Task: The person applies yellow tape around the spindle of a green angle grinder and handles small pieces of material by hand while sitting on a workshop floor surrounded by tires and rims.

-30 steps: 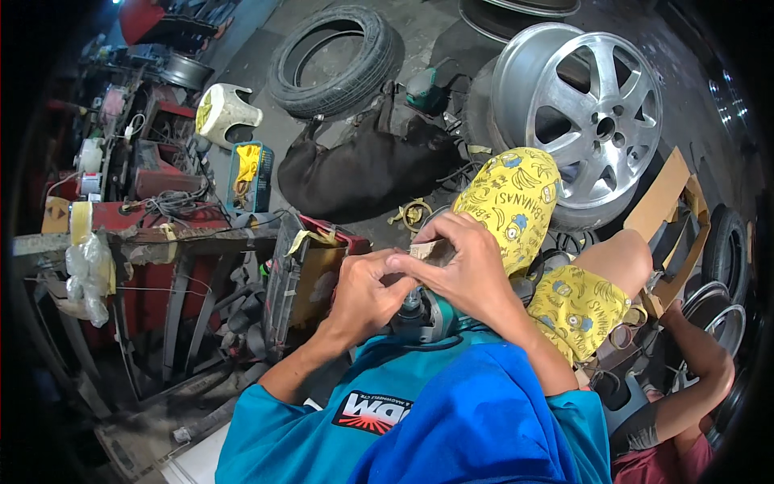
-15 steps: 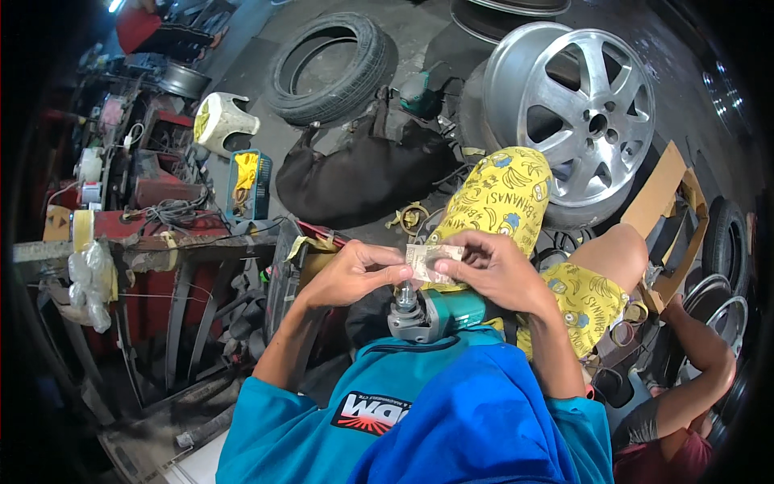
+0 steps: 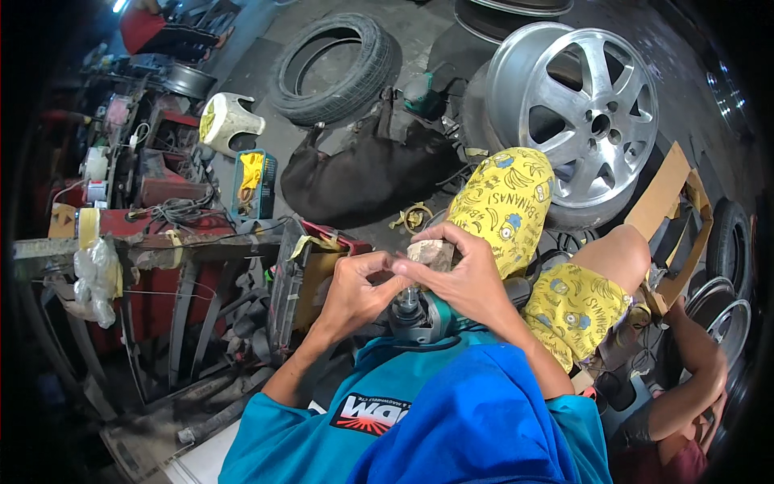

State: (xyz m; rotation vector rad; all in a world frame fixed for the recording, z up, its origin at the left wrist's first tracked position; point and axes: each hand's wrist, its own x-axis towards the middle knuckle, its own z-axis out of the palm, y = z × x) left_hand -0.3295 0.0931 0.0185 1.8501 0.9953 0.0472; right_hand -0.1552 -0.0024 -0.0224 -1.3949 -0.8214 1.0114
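Between my hands is a small tan piece of sandpaper (image 3: 431, 254), now bent, with its printed back out of sight. My right hand (image 3: 461, 274) curls around it, thumb stretched across toward the left fingertips. At its left edge my left hand (image 3: 363, 290) is closed in a pinch; its fingertips meet my right thumb, and the exact grip is partly hidden. Just below lies a green power grinder (image 3: 435, 319) on my lap, its metal spindle (image 3: 407, 302) pointing up, partly covered by my hands.
A black dog (image 3: 363, 177) lies ahead, near a tyre (image 3: 330, 68). A silver alloy wheel (image 3: 592, 121) stands at right beside cardboard (image 3: 661, 194). A metal frame (image 3: 185, 246) and a blue basket (image 3: 256, 194) are left. Another person's arm (image 3: 697, 355) is at lower right.
The sandpaper, held flat and stretched between both hands before, is now bent within the right hand's curl. My hands have come closer together, right thumb reaching over to the left fingers.
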